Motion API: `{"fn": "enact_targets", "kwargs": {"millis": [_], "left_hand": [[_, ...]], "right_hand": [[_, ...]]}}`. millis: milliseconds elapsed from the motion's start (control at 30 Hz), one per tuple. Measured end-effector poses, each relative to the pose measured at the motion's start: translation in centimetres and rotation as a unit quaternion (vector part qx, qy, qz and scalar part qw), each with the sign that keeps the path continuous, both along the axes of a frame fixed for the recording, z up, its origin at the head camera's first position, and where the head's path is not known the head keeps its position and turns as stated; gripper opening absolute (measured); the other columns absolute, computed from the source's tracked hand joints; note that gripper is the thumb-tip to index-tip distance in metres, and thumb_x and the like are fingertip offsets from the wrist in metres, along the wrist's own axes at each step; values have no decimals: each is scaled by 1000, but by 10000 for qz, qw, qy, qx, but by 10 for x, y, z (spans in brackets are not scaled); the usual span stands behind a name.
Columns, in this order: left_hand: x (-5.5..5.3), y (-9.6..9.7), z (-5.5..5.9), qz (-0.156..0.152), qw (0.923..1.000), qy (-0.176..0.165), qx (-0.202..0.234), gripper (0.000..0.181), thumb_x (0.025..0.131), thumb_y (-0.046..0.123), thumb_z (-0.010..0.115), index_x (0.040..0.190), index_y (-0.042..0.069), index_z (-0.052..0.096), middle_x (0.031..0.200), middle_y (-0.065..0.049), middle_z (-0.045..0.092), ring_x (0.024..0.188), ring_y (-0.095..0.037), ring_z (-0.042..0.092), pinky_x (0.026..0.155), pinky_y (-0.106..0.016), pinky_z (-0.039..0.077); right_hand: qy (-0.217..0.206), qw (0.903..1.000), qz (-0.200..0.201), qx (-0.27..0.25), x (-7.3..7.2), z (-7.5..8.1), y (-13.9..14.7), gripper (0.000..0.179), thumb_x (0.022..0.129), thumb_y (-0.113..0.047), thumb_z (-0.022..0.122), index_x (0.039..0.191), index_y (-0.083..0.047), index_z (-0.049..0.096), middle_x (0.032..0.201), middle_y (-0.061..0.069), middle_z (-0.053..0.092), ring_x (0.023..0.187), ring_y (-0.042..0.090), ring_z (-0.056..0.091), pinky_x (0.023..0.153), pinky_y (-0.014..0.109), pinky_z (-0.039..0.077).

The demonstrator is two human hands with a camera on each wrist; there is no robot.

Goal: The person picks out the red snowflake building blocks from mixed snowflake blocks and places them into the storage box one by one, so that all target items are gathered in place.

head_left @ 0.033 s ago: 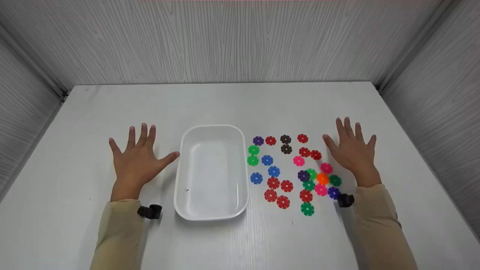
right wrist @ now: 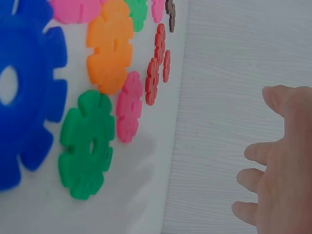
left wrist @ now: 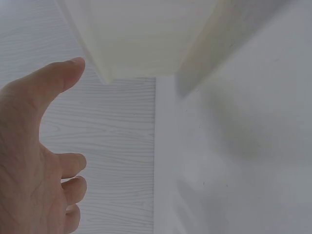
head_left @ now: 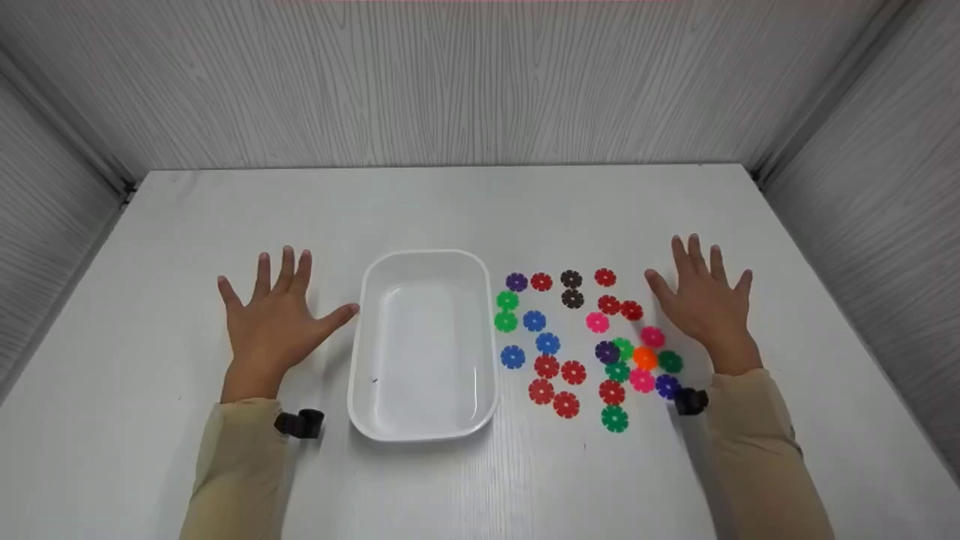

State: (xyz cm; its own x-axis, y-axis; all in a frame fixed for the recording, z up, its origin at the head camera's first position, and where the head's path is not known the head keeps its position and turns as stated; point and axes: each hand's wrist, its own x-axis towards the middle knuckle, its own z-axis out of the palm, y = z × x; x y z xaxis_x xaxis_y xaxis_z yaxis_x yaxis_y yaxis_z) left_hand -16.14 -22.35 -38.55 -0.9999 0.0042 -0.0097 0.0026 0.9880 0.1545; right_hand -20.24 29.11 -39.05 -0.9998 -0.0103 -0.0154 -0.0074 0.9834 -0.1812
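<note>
My left hand (head_left: 274,322), palm down with fingers spread straight, is left of a white plastic tray (head_left: 355,360). Its thumb tip comes right up to the tray's left rim, and the left wrist view shows the thumb (left wrist: 61,78) close beside the tray wall (left wrist: 141,44). On the other side, my right hand (head_left: 709,307) has its fingers fanned out and holds nothing. Notched plastic discs in several colours are spread between the tray and that hand. Nearest to it are a pink disc (head_left: 653,336), a dark green disc (right wrist: 87,146) and a red disc (head_left: 631,310).
Red discs (head_left: 566,404) and blue discs (head_left: 513,356) lie right of the tray. An orange disc (head_left: 645,358) sits in a tight cluster near my right wrist, beside a dark blue disc (right wrist: 29,87). Grey wood-grain panels (head_left: 450,82) stand behind and beside the white table (head_left: 450,202).
</note>
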Motion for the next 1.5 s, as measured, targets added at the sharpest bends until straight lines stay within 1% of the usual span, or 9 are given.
{"fn": "enact_targets", "kwargs": {"millis": [233,333,567,767,867,967,1100,1267,1500], "left_hand": [[-2,3,0,-25,10000,-86,-18,109,79,87,29,156,12,7,161,-15,5,149,-39,-1,106,-70,-15],[-1,3,1,4,9999,-99,-23,109,79,87,29,156,12,7,162,-15,5,149,-39,-1,106,-70,-16],[-2,3,3,-5,10000,-29,20,108,80,86,29,156,12,7,162,-15,5,149,-39,-1,106,-69,-17],[-1,4,4,-54,9999,27,118,105,83,83,31,156,12,7,162,-15,5,149,-39,0,106,-69,-17],[-1,6,5,-105,9997,35,214,105,83,83,31,156,12,8,162,-15,5,149,-39,0,106,-69,-17],[-1,8,6,-169,9993,-39,336,104,83,83,32,156,12,8,161,-15,6,149,-40,1,106,-70,-15],[0,10,6,-263,9982,-206,505,105,83,82,35,156,11,9,161,-16,6,149,-41,2,107,-72,-12],[-1,11,7,-386,9950,-456,796,105,83,80,39,156,11,6,161,-16,3,148,-42,1,107,-72,-10],[-2,12,8,-536,9861,-748,1384,103,84,75,46,156,13,5,162,-15,3,149,-40,3,109,-71,-4]], "right_hand": [[44,10000,-46,17,3,-4,1,84,95,-67,23,156,-11,7,161,21,4,146,49,4,105,75,-4],[58,10000,-46,34,2,-5,1,85,94,-68,23,156,-11,7,161,21,4,146,49,4,106,75,-3],[147,9998,-12,132,1,-3,-2,83,95,-66,25,156,-12,9,161,21,6,146,48,6,107,74,0],[103,9995,137,256,7,-6,-7,80,96,-60,34,155,-12,11,161,20,8,145,48,9,107,74,4],[201,9991,288,244,12,-6,-10,78,96,-57,38,155,-12,13,161,20,11,146,47,11,109,72,6],[460,9977,490,96,17,-7,-13,75,97,-53,41,154,-11,19,160,19,17,145,44,16,109,69,13],[764,9940,756,-217,24,-9,-15,70,96,-49,46,152,-10,28,157,19,26,142,43,26,105,67,23],[701,9892,1036,-769,33,-10,-18,66,95,-43,54,149,-11,35,155,18,33,139,42,33,103,68,26],[469,9785,1417,-1421,42,-7,-27,60,93,-35,61,144,-9,44,146,18,46,132,41,42,103,65,29]]}}
